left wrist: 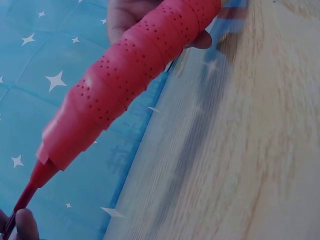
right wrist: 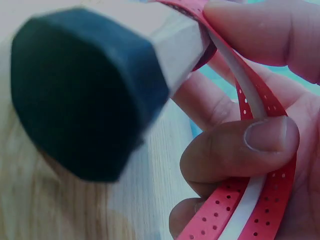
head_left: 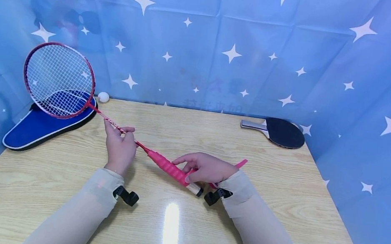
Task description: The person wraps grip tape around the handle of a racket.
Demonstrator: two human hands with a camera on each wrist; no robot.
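Red racket [head_left: 163, 163] slants lengthwise, its strung head [head_left: 59, 80] pointing far left.

A pale wood-grain table [head_left: 314, 241] spreads beneath both hands, its surface catching a bright streak of reflected light nearer the person than the right hand [head_left: 207, 168] and to that hand's left. To the left of the left hand [head_left: 120, 151] lies a blue case [head_left: 42, 129] with white piping and a black side, its narrow end toward the person, while a small white ball [head_left: 103, 97] sits beyond that hand, just beside the case's wide end. Beyond the right hand and farther right, a black-faced paddle [head_left: 285, 133] lies near the back edge, handle pointing left.
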